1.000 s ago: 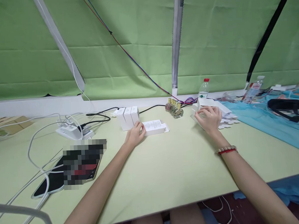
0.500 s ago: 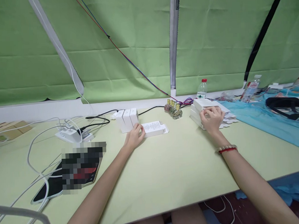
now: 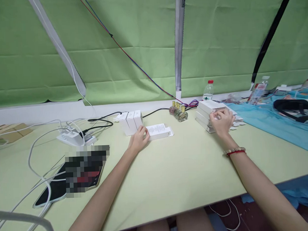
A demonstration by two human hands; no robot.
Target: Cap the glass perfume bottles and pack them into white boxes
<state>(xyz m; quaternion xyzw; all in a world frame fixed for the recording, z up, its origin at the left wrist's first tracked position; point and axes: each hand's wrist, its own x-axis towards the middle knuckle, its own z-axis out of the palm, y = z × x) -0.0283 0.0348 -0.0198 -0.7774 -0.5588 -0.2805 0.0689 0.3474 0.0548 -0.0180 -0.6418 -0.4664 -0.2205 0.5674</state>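
My left hand (image 3: 139,139) is closed at the left end of a white printed box (image 3: 158,131), which lies flat with an end flap sticking out at its right. Just behind that hand stand several small white boxes (image 3: 130,123) side by side. My right hand (image 3: 222,121) is at the front of a stack of white boxes (image 3: 206,108), its fingers curled together; what they hold, if anything, is hidden. Between the two groups, several small glass bottles with gold caps (image 3: 179,112) stand in a row.
On the left of the table (image 3: 176,175) lie a dark device (image 3: 55,188), white cables and a power strip (image 3: 73,138). A red-capped bottle (image 3: 208,90) stands behind the stack. Blue cloth (image 3: 265,120) and a black strap (image 3: 292,111) lie at the right.
My right hand has shifted slightly to the right along the stack, showing more of the box fronts. My left hand and the printed box stay where they were.
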